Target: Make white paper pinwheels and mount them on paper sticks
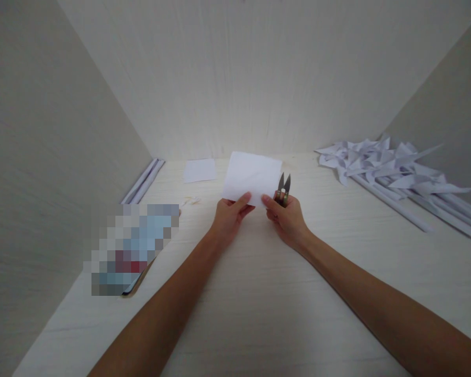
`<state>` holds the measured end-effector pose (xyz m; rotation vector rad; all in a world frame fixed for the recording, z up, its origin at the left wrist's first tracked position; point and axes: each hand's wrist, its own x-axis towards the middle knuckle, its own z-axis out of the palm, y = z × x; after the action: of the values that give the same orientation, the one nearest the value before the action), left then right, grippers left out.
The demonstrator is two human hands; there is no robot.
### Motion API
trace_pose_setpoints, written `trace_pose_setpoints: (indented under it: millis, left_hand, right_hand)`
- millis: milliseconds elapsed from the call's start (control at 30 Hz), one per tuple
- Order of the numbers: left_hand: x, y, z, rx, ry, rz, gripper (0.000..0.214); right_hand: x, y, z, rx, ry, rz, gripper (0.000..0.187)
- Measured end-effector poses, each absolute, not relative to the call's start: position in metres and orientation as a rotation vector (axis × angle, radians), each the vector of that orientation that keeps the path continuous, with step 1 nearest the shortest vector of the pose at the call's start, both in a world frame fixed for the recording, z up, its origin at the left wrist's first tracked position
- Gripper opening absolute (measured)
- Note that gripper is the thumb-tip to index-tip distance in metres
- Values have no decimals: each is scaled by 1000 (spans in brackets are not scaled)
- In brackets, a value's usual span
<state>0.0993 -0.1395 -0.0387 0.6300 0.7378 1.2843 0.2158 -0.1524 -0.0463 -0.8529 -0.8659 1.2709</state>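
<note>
A white sheet of paper (251,175) is held up over the pale tabletop by its near edge. My left hand (230,217) pinches its lower left corner with thumb on top. My right hand (284,217) pinches the lower right corner and also grips small thread snips (283,189), whose grey blades point up and away beside the sheet's right edge.
A smaller white paper square (199,170) lies at the back. Rolled paper tubes (143,180) lie along the left wall. A blurred flat object (131,248) lies at the left. Several white paper pinwheels on sticks (392,170) are piled at the right. Walls enclose three sides.
</note>
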Motion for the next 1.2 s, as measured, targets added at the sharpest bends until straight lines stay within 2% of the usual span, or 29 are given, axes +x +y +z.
trace_pose_setpoints:
  millis: [267, 433, 667, 867, 1200]
  left_hand:
    - [85, -125, -32, 689, 949, 1481, 19]
    - [81, -117, -20, 954, 1019, 1485, 25]
    - [85, -114, -14, 971, 1078, 1432, 22]
    - [88, -116, -13, 806, 1063, 1425, 19]
    - [91, -121, -8, 862, 1086, 1390, 19]
  right_hand:
    - [218, -149, -39, -849, -738, 1331, 21]
    - [221, -147, -39, -876, -740, 1368, 15]
    - [218, -149, -48, -923, -982, 1333, 17]
    - [220, -148, -44, -807, -871, 1578, 31]
    - [216, -157, -41, -756, -949, 1769, 25]
